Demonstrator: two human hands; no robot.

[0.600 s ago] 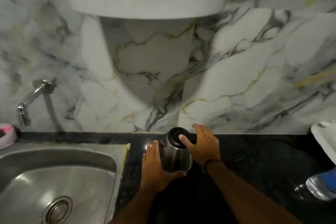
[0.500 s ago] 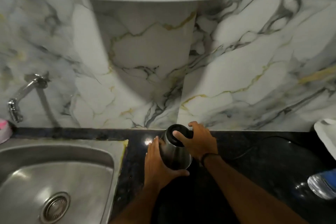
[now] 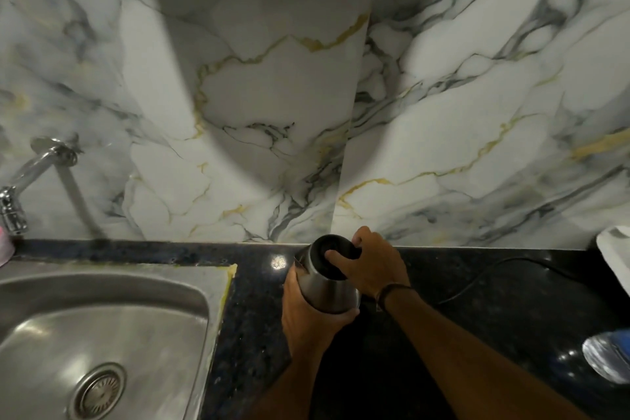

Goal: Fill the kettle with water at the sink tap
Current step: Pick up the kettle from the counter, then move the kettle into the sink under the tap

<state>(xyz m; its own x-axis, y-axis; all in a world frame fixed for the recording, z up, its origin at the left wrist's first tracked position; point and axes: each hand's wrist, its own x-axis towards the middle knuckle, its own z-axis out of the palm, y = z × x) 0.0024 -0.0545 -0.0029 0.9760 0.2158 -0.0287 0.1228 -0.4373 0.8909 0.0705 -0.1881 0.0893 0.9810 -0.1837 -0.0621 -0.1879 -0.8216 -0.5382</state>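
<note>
A steel kettle (image 3: 322,286) with a black lid stands on the dark counter (image 3: 494,324) against the marble wall, right of the sink. My left hand (image 3: 306,320) wraps around its lower body from the left. My right hand (image 3: 370,264) rests on the top, thumb on the black lid and fingers over the far side; the handle is hidden under it. The chrome tap (image 3: 20,187) juts from the wall at the far left above the steel sink (image 3: 191,290). No water runs from it.
A black cord (image 3: 484,273) trails across the counter right of the kettle. A white object (image 3: 617,259) sits at the right edge, a plastic bottle (image 3: 606,356) lies below it. A pink thing (image 3: 5,249) sits by the tap. A white cabinet hangs overhead.
Both hands stay on the kettle in about the same grip. The view has shifted slightly right and down, so the tap sits nearer the left edge.
</note>
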